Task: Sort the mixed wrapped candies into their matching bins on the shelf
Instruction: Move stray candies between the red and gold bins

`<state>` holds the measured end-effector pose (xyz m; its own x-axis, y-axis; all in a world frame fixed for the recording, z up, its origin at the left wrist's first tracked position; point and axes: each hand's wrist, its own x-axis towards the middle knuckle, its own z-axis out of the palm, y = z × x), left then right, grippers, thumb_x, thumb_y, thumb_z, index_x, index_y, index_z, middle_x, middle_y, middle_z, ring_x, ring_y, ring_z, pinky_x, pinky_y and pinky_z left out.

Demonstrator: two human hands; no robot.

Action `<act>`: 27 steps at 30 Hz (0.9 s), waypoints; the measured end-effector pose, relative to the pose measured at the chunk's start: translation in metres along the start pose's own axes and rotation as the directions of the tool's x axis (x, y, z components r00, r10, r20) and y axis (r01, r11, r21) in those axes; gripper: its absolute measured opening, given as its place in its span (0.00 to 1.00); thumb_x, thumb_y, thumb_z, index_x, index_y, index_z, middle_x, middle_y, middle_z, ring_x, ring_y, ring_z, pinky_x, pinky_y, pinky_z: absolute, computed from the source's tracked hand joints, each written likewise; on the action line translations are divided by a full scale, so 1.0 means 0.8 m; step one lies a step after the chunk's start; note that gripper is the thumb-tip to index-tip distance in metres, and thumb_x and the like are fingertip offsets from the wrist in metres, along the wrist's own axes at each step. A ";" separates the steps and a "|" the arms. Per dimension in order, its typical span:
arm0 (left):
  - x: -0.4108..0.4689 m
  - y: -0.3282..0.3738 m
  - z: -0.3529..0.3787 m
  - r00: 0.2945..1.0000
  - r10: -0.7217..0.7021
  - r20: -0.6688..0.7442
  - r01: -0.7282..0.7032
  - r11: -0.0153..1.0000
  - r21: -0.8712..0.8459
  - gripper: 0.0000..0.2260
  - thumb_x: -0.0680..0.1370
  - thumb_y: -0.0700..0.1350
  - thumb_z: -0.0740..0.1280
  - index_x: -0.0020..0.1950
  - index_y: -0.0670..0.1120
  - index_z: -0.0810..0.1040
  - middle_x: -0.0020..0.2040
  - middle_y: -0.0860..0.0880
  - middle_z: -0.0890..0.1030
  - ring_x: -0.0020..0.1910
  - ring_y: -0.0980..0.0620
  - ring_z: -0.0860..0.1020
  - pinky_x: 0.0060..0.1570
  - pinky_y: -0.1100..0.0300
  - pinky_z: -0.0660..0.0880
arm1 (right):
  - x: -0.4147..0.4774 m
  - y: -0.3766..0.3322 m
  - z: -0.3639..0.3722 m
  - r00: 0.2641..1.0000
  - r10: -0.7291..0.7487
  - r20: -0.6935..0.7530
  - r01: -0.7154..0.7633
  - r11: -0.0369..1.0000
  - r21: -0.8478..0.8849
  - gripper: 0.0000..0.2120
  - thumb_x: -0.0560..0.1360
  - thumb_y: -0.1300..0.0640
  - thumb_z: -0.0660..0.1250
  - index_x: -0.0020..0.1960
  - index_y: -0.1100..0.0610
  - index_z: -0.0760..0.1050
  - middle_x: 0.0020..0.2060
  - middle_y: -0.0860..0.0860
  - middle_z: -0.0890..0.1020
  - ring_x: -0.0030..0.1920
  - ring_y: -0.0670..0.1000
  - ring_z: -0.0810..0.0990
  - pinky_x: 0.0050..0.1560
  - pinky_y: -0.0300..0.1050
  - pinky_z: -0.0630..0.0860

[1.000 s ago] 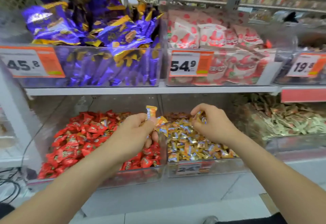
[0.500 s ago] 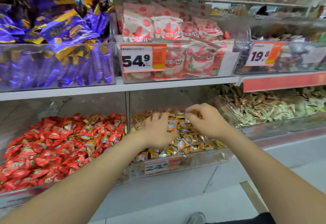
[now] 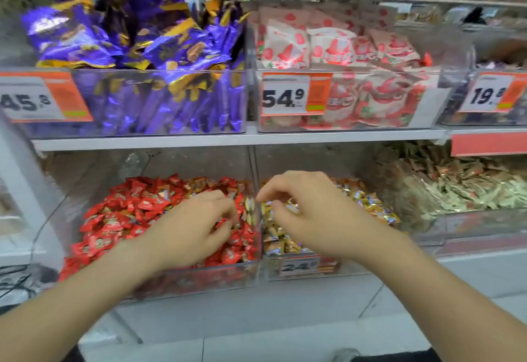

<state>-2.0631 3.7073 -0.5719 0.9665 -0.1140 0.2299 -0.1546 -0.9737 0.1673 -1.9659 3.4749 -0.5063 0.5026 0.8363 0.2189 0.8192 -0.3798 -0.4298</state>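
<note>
Far left of the clear divider (image 3: pixel 258 227) that parts the two lower bins, black cables (image 3: pixel 14 281) trail beside a white upright (image 3: pixel 17 190), and pale floor tiles (image 3: pixel 256 347) run beneath. Up and left of the divider, on the grey shelf board (image 3: pixel 199 140), a clear plastic bin holds glossy purple-and-gold packets (image 3: pixel 159 47) behind a white-and-orange tag (image 3: pixel 42 99) reading "45.8". Just left of the divider lie the crinkly red candies (image 3: pixel 119 219). The left hand (image 3: pixel 196 227) dips into them, fingers curled down (blur hides whether they pinch one). Just right of the divider, the right hand (image 3: pixel 310 213) hovers over the gold candies (image 3: pixel 368 204), thumb and curled fingertips closed on one gold candy (image 3: pixel 291 207). The label (image 3: pixel 298 266) below reads "24". Up and right of the divider, pillowy white-and-red packets (image 3: pixel 328 45) carry "54.9". Farther right sit a "19.8" sign (image 3: pixel 493 93) and pale green-gold wrappers (image 3: pixel 462 187)
</note>
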 end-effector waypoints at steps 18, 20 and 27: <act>-0.051 -0.094 -0.005 0.837 -0.418 0.353 0.175 0.815 0.552 0.15 0.84 0.48 0.60 0.70 0.51 0.75 0.68 0.46 0.72 0.71 0.43 0.68 0.70 0.38 0.66 | 0.119 -0.031 0.141 0.820 0.150 0.552 0.167 0.860 -0.482 0.20 0.75 0.70 0.68 0.65 0.57 0.75 0.49 0.54 0.73 0.56 0.61 0.80 0.47 0.49 0.76; -0.056 -0.094 -0.001 0.866 -0.413 0.281 0.153 0.755 0.638 0.15 0.82 0.48 0.63 0.69 0.50 0.76 0.70 0.44 0.71 0.71 0.41 0.67 0.71 0.36 0.63 | 0.126 -0.028 0.151 0.826 0.141 0.545 0.152 0.877 -0.457 0.19 0.73 0.67 0.71 0.62 0.55 0.76 0.50 0.54 0.77 0.54 0.60 0.81 0.46 0.49 0.77; -0.052 -0.080 -0.012 0.985 -0.054 0.164 0.044 0.997 0.066 0.15 0.71 0.39 0.69 0.51 0.56 0.83 0.51 0.59 0.79 0.55 0.55 0.74 0.58 0.52 0.75 | 0.140 -0.018 0.127 0.926 0.032 0.376 0.061 0.970 -0.234 0.12 0.74 0.59 0.74 0.54 0.47 0.80 0.41 0.44 0.78 0.48 0.50 0.72 0.52 0.49 0.76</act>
<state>-2.0954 3.7764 -0.5834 0.9939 -0.0921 0.0604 -0.0986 -0.9886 0.1135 -1.9495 3.6143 -0.5643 0.3881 0.9109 -0.1402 0.8903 -0.4099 -0.1984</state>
